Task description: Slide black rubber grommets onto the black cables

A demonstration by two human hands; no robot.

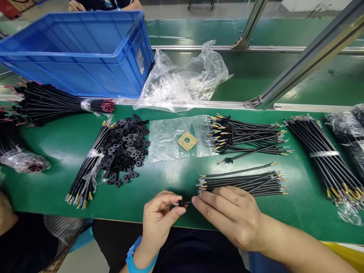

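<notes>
Near the table's front edge, my left hand point(160, 218) pinches a small black fitting point(181, 203) around the end of a black cable. Bare wire ends poke out at the fitting's left. My right hand point(231, 214) wraps over the same cable just to the right, its palm hiding most of it. Behind the right hand lies a row of plain black cables point(241, 182) with coloured ends. Farther back is a pile of cables with fittings point(241, 134). A heap of loose black fittings point(125, 146) sits left of centre.
A blue crate point(85, 68) and crumpled plastic bag point(184, 81) stand behind. A flat bag point(165, 140) bears a yellowish square piece point(187, 141). Tied cable bundles point(88, 167) lie at both sides. A metal post point(301, 57) slants at right. Other people sit left and across.
</notes>
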